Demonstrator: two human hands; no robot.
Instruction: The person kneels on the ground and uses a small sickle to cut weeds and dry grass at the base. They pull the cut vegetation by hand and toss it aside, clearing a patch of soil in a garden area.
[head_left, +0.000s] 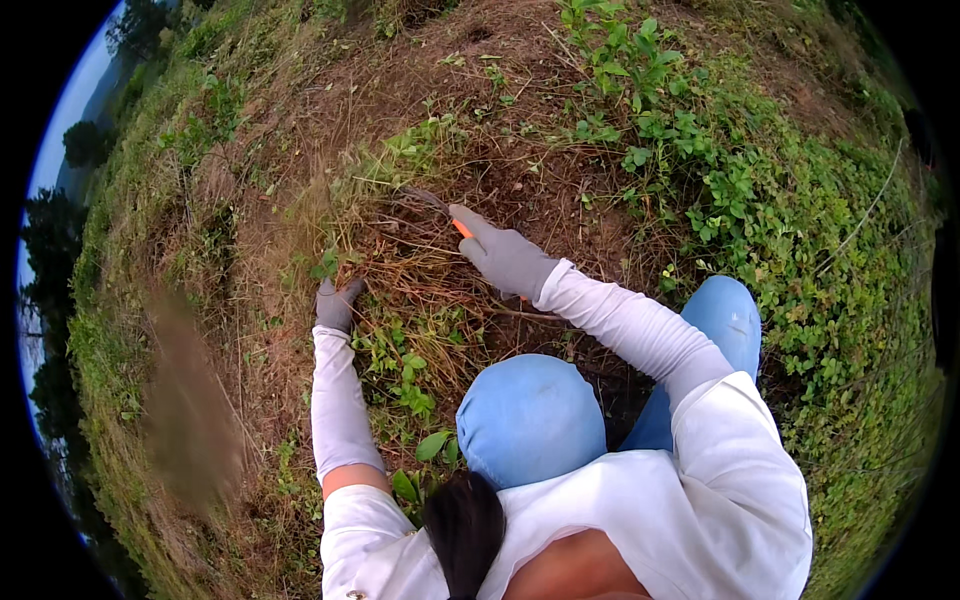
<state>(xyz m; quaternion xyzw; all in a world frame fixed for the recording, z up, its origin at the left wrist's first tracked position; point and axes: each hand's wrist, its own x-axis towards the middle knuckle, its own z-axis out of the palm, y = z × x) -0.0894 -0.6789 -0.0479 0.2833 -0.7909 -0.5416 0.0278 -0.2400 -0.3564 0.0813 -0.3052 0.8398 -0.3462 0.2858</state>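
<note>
My right hand (506, 255), in a grey glove, is closed around the orange handle (462, 229) of a tool with a narrow, dark metal blade (426, 197). The blade points up and left into dry grass; its exact kind cannot be told. To the left, my left hand (336, 304), also gloved in grey, is at a clump of grass and stems (330, 225), its fingertips partly hidden by them. Cut or pulled dry stems (420, 274) lie in a loose heap between both hands, over reddish-brown soil.
Low leafy plants (795, 300) cover the ground at the right, and a taller leafy shoot (626, 60) stands at the upper right. My blue-clad knees (531, 416) are just below the heap. A thin bare twig (862, 217) sticks up at the far right. Trees stand at the far left.
</note>
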